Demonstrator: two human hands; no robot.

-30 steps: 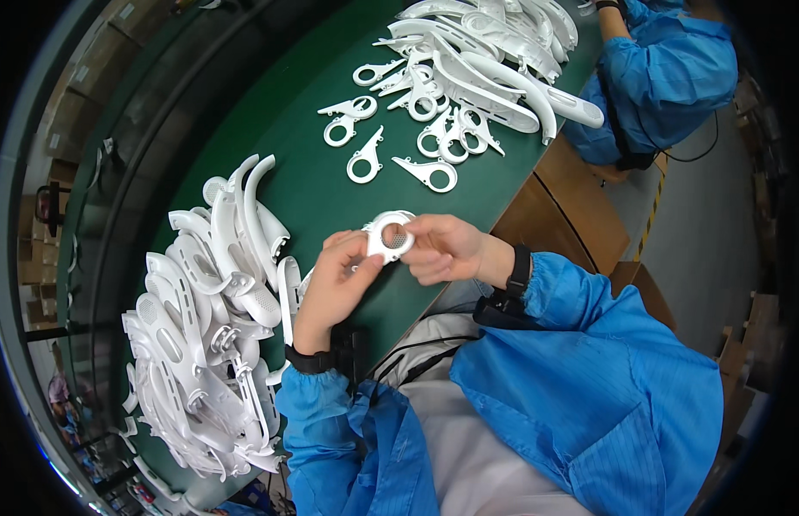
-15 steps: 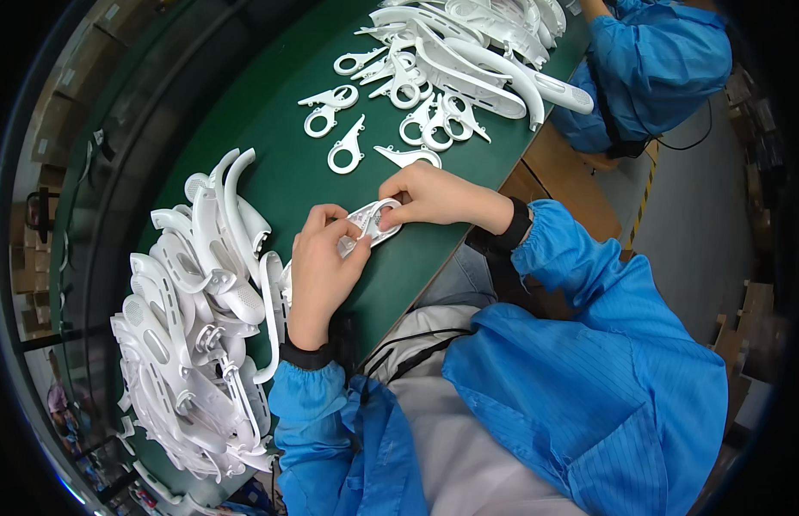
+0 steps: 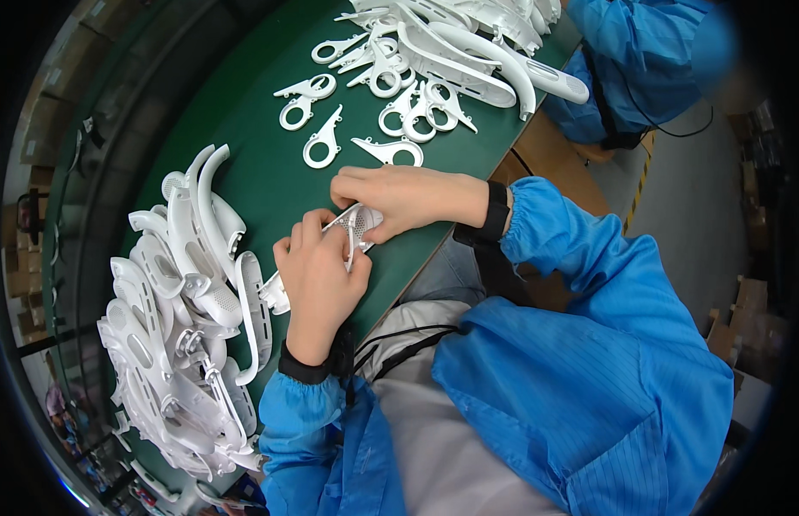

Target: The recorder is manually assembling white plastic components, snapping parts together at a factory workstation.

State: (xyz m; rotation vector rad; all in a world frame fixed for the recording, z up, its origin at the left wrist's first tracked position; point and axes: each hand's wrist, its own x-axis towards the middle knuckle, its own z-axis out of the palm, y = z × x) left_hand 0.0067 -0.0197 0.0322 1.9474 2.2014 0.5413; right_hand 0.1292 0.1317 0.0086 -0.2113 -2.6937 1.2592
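White plastic part (image 3: 358,225) pinched between closed fingers of left hand (image 3: 317,279) and right hand (image 3: 397,196).

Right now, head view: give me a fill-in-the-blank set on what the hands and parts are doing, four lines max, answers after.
1. Both hands, left hand and right hand, hold one small white part over the ____ table.
2. The pile of curved white shells lies on the person's ____ side.
3. The loose ring-shaped pieces lie on the table ____ the hands.
4. Both sleeves are ____.

Missing words: green; left; beyond; blue
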